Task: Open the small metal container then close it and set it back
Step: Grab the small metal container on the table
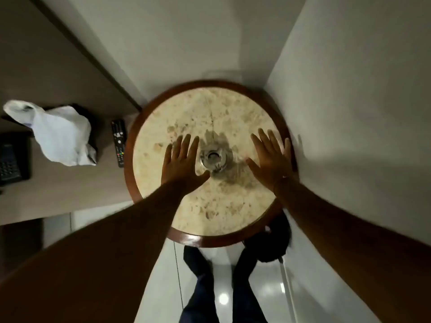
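Note:
A small round metal container [212,159] stands near the middle of a round marble-topped table [233,108] with a dark wooden rim. It looks closed, seen from straight above, though blur hides detail. My left hand [182,164] lies flat just left of it, fingers spread, thumb close to its lower edge. My right hand [271,162] is spread flat to its right, a short gap away, near the table's right rim. Neither hand holds anything.
The table sits in a corner between two pale walls. To the left is a desk with a black remote [118,142], a white plastic bag [58,134] and a dark telephone [11,159]. My legs [224,287] stand on a glossy floor below.

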`<state>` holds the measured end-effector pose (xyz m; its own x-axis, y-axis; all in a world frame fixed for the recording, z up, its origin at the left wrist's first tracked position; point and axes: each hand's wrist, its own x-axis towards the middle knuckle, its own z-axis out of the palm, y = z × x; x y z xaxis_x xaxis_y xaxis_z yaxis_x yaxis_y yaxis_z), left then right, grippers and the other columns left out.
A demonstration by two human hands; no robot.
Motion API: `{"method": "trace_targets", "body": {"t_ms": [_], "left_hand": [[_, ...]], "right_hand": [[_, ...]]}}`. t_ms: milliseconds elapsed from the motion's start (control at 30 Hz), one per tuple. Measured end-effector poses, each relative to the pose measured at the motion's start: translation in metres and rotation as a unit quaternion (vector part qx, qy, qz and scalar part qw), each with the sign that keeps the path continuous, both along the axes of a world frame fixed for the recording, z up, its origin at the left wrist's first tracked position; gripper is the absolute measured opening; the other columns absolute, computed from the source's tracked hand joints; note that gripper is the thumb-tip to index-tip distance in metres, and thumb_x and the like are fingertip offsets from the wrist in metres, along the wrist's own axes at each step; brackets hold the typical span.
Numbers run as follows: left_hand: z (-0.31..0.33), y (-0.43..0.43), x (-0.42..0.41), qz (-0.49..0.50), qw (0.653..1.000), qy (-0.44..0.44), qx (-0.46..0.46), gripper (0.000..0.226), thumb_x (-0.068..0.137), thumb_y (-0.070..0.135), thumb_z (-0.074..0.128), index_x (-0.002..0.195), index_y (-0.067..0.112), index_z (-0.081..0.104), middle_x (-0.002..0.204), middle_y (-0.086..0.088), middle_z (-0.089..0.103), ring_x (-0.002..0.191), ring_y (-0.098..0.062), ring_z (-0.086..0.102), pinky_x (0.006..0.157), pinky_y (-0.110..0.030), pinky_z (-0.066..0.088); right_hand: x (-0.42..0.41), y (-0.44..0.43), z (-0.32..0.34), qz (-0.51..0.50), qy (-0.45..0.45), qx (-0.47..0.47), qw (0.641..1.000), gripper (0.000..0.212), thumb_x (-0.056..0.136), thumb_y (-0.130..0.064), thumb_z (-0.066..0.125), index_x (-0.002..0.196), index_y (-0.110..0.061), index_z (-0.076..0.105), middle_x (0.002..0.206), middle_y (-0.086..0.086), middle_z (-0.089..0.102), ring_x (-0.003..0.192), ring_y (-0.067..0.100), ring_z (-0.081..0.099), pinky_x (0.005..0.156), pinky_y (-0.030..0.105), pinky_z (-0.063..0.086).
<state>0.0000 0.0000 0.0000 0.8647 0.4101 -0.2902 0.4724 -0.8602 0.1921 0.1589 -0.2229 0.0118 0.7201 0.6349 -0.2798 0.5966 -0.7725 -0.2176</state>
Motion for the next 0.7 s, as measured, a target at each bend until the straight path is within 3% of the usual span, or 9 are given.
{"method": "trace_targets", "body": {"t_ms": [100,167,267,433,700], "left_hand": [[-0.032,-0.001,0.025,0.0,0.999,0.036,-0.028,0.122,0.086,0.082,0.062,0.173,0.025,-0.002,0.182,-0.005,-0.003,0.166,-0.03,-0.005,0.133,-0.056,0.0],[-0.043,-0.003,0.046,0.012,0.997,0.046,-0.058,0.128,0.081,0.083,0.068,0.173,0.027,-0.002,0.182,-0.004,-0.003,0.166,-0.031,-0.003,0.13,-0.062,0.001],[-0.056,-0.014,0.062,0.023,0.994,0.048,-0.099,0.132,0.077,0.078,0.077,0.172,0.027,0.001,0.181,-0.003,0.003,0.164,-0.033,0.011,0.127,-0.069,0.018],[-0.063,-0.031,0.063,0.02,0.995,0.034,-0.089,0.13,0.071,0.077,0.082,0.17,0.024,0.015,0.172,-0.003,0.027,0.153,-0.034,0.032,0.113,-0.063,0.044],[-0.057,-0.042,0.052,-0.025,0.997,0.06,-0.048,0.113,0.072,0.082,0.074,0.159,0.021,0.039,0.155,-0.006,0.045,0.137,-0.036,0.045,0.091,-0.057,0.058]], "right_hand": [[0.005,0.002,-0.031,-0.006,-0.002,-0.013,1.0,0.074,0.107,-0.059,0.044,0.17,-0.024,0.027,0.183,0.002,0.017,0.17,0.025,0.012,0.133,0.067,0.004],[0.007,0.003,-0.044,-0.016,-0.002,-0.008,1.0,0.074,0.107,-0.058,0.046,0.17,-0.025,0.028,0.183,0.002,0.018,0.17,0.024,0.012,0.132,0.068,0.004],[0.002,0.002,-0.057,-0.037,0.011,0.007,0.999,0.073,0.108,-0.061,0.043,0.17,-0.025,0.029,0.182,0.001,0.019,0.17,0.023,0.013,0.132,0.067,0.004],[-0.016,-0.006,-0.064,-0.111,0.06,0.056,0.99,0.067,0.108,-0.055,0.049,0.166,-0.023,0.039,0.18,0.003,0.027,0.17,0.023,0.015,0.133,0.064,0.005],[-0.032,-0.003,-0.06,-0.155,0.109,0.084,0.978,0.048,0.109,-0.045,0.051,0.15,-0.02,0.058,0.171,0.004,0.043,0.167,0.024,0.024,0.135,0.061,0.012]]}}
